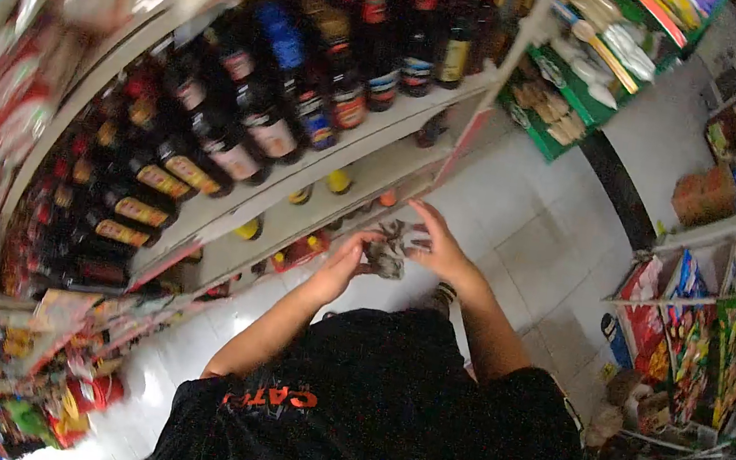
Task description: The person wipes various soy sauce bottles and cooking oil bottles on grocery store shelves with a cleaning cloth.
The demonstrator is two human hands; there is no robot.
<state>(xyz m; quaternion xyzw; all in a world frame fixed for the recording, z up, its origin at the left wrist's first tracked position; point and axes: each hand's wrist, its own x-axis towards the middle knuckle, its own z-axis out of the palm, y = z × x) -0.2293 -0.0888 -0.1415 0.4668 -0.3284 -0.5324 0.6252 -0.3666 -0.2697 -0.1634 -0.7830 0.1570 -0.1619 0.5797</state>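
Between my two hands, in front of my black shirt [418, 407], is a small crumpled mottled grey-and-white thing [387, 256]; blur leaves its kind unclear. My left hand [339, 268] meets its left side, thumb and fingers curved towards it. On the other side my right hand [442, 252] has its fingertips at the edge, with one finger raised and spread from the others. Both forearms reach forward over the white tiled floor [540, 245], close to a shelf of dark bottles.
Rows of dark bottles [261, 121] fill the slanting white shelf [301, 172] at left. A green rack [545, 142] with packaged goods stands ahead to the right. Colourful packets [685, 317] hang or stand on shelving at right. Near the lower left are red items [93, 391].
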